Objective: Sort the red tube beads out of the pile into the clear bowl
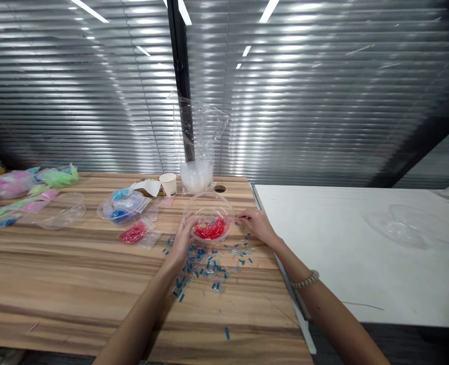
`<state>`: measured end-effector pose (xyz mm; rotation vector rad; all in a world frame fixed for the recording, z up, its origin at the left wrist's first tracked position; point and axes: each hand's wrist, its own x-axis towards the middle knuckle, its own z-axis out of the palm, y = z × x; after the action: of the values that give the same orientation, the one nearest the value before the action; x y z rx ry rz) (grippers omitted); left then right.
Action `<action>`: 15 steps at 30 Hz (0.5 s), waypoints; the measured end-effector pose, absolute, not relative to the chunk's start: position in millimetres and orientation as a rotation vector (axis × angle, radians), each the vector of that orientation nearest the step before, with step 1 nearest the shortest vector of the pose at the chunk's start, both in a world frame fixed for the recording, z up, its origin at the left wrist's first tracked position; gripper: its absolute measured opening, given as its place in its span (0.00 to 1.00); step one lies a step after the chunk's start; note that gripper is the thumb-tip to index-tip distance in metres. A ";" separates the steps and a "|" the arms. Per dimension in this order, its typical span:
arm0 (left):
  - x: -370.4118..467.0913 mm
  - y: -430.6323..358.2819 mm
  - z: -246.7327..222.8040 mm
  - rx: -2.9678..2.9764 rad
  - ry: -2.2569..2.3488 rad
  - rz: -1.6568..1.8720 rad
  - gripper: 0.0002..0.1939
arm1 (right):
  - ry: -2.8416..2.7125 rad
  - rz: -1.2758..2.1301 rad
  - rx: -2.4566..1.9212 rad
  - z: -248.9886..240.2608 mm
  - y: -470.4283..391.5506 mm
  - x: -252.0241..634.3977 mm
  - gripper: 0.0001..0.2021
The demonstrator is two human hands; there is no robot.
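Note:
A clear round bowl (208, 198) with small red tube pieces (212, 229) in its bottom is tilted towards me. My left hand (183, 237) grips the bowl's left side. Just right of the bowl, my right hand (255, 223) has its thumb and fingertips pinched together near the table top; whatever they hold is too small to make out. Loose blue and clear tube pieces (209, 266) lie scattered on the wooden table below the bowl and below my right hand.
Left of the bowl are a bag of red pieces (133, 232), a clear dish with blue bags (125, 208) and another clear container (62, 210). A paper cup (168, 184) and a bag of clear cups (197, 175) stand behind. A white table (323, 243) adjoins on the right.

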<state>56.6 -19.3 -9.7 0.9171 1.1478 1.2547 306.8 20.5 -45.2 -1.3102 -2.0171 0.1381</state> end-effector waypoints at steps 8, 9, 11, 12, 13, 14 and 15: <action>56.9 -21.2 -11.7 0.957 1.175 1.203 0.27 | -1.970 0.165 -1.288 -44.0 19.0 307.2 0.08; 56.9 -21.4 -11.6 0.964 1.178 1.200 0.27 | -1.965 0.166 -1.287 -43.8 18.7 307.0 0.08; 57.1 -21.9 -11.3 0.979 1.182 1.190 0.27 | -1.953 0.167 -1.287 -43.5 18.4 306.7 0.08; 57.1 -22.1 -11.2 0.985 1.184 1.184 0.27 | -1.947 0.167 -1.287 -43.4 18.3 306.5 0.08; 57.2 -22.1 -11.2 0.985 1.186 1.181 0.27 | -1.940 0.167 -1.286 -43.3 18.2 306.3 0.08; 57.2 -22.1 -11.5 0.983 1.184 1.180 0.27 | -1.933 0.166 -1.284 -43.1 18.2 306.1 0.08; 57.2 -21.9 -12.0 0.978 1.177 1.184 0.27 | -1.927 0.166 -1.281 -42.9 18.1 306.0 0.08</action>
<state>57.2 -21.9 -12.0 0.9778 1.1772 1.1841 306.0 18.1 -42.9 -1.2810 -1.9271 0.1658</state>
